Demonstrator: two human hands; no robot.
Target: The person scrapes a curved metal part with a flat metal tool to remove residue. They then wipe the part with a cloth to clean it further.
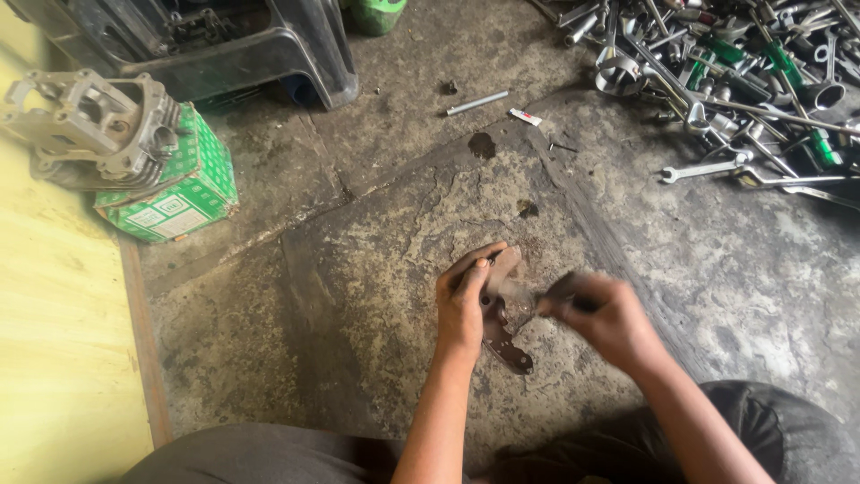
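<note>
My left hand (463,303) presses a flat, rusty brown metal plate (507,309) with holes against the concrete floor, fingers laid over its left side. My right hand (605,314) is blurred by motion and is closed on a small dark tool whose tip meets the plate's upper right part. What kind of tool it is cannot be told. Both forearms reach in from the bottom of the view, above my dark trousers.
A heap of wrenches and other hand tools (735,81) lies at the top right. A finned engine cylinder (94,125) rests on a green box (184,193) at the left. A dark plastic stool (260,45) stands at the top, and a metal rod (477,103) lies loose.
</note>
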